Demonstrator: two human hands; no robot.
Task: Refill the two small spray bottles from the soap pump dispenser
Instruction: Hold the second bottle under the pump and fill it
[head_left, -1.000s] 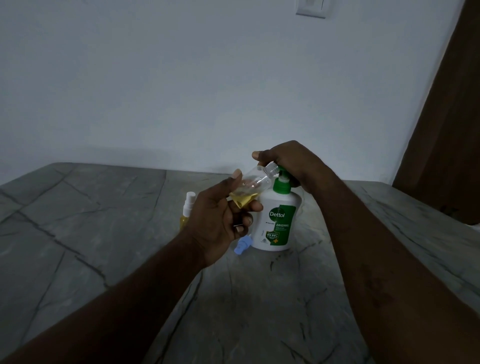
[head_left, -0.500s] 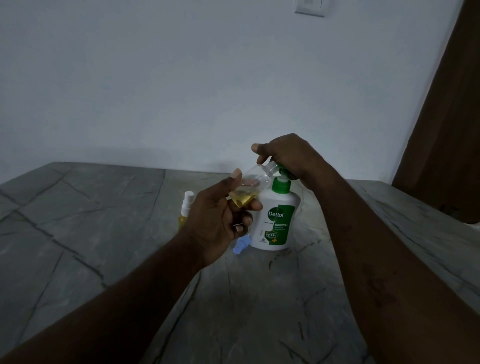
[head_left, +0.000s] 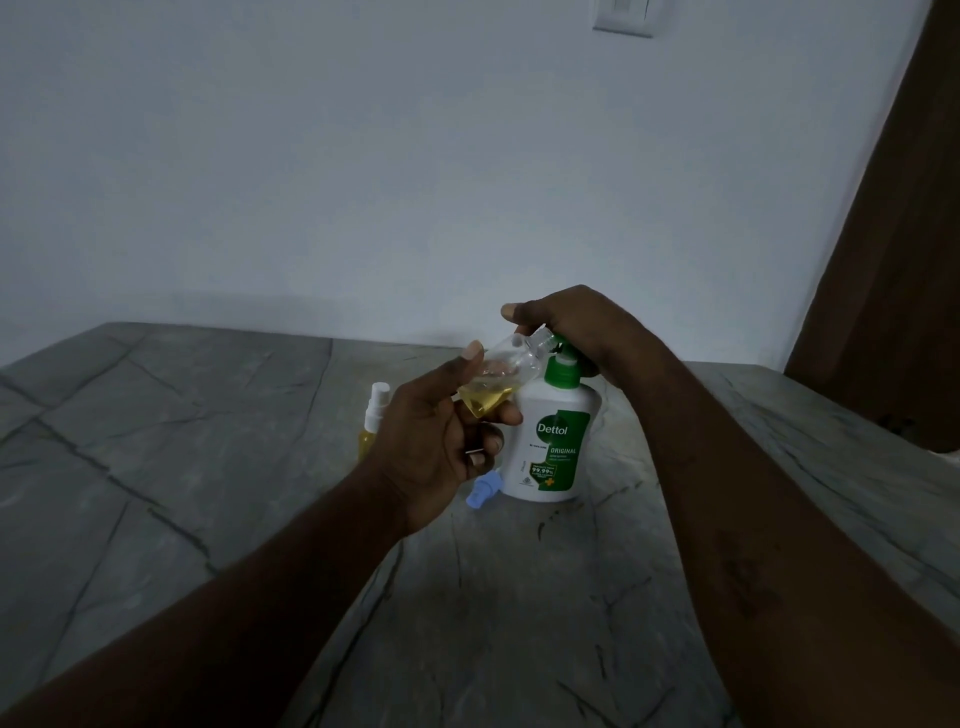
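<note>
My left hand (head_left: 436, 452) pinches tilted open spray bottle (head_left: 498, 379), light, thin-walled, probably slippery: hold mid-body. My right hand (head_left: 576, 327) curls over pump dispenser (head_left: 556, 447) head, base on table (head_left: 208, 441).

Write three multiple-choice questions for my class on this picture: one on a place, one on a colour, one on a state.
1. Where is the blue spray cap? A. on the table beside the soap dispenser; B. screwed onto a bottle; C. on the floor.
2. What colour is the pump? A. red; B. green; C. black.
3. How does the left hand hold the small bottle? A. upright, capped; B. upside down; C. tilted, uncapped.

Answers: 1 A, it lies by the dispenser's base; 2 B, the collar and head are green; 3 C, its open neck leans toward the pump.
</note>
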